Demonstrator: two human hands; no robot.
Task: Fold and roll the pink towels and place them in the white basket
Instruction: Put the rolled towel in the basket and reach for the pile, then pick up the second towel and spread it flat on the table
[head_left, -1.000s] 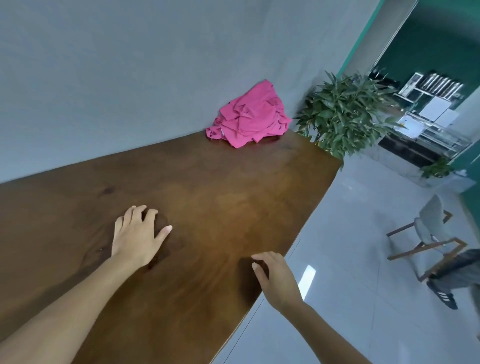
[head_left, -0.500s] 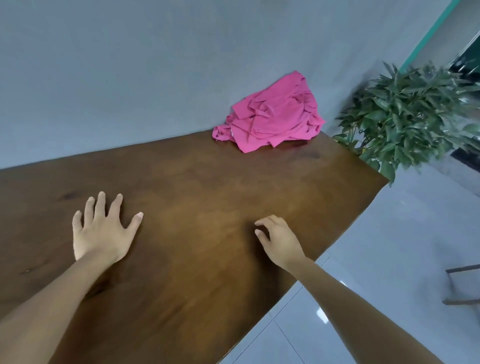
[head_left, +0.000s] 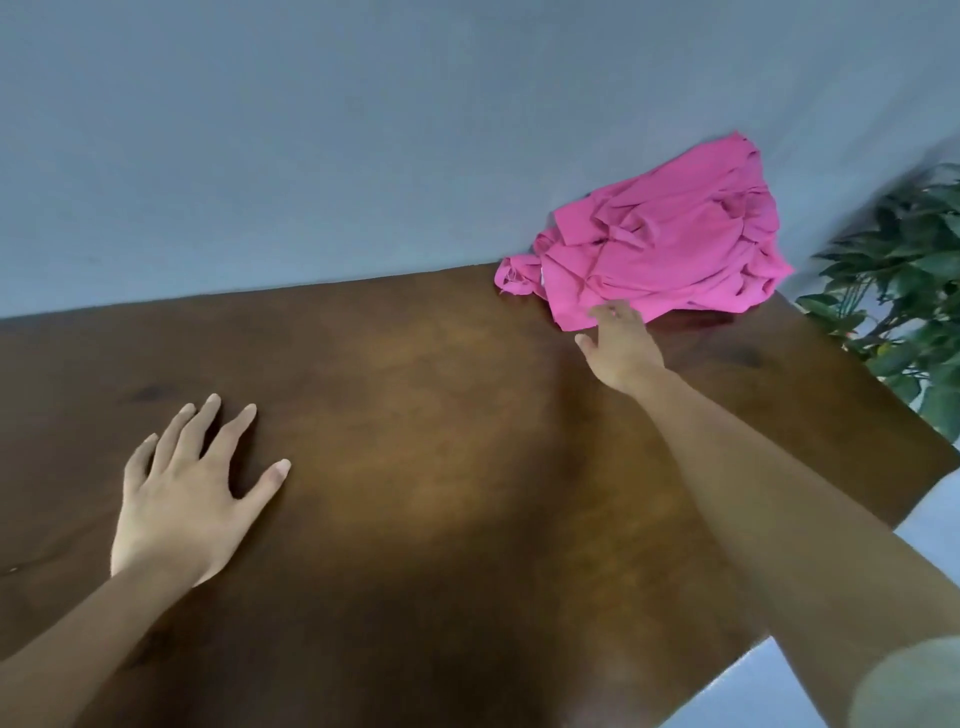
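A crumpled heap of pink towels (head_left: 670, 244) lies at the far right corner of the brown wooden table (head_left: 415, 415), against the grey wall. My right hand (head_left: 621, 345) is stretched out to the heap's near edge, its fingertips touching the pink cloth. Whether those fingers pinch the cloth is hidden by the hand itself. My left hand (head_left: 192, 493) rests flat on the table at the near left, fingers spread and holding nothing. No white basket is in view.
A leafy green plant (head_left: 904, 291) stands just past the table's right end. The table's right edge runs diagonally down to a pale tiled floor (head_left: 924, 525). The grey wall (head_left: 363, 130) closes off the table's far side.
My right hand has reached from the table's near edge out to the pink heap. The view has swung left and closer to the table. My left hand has stayed flat on the wood.
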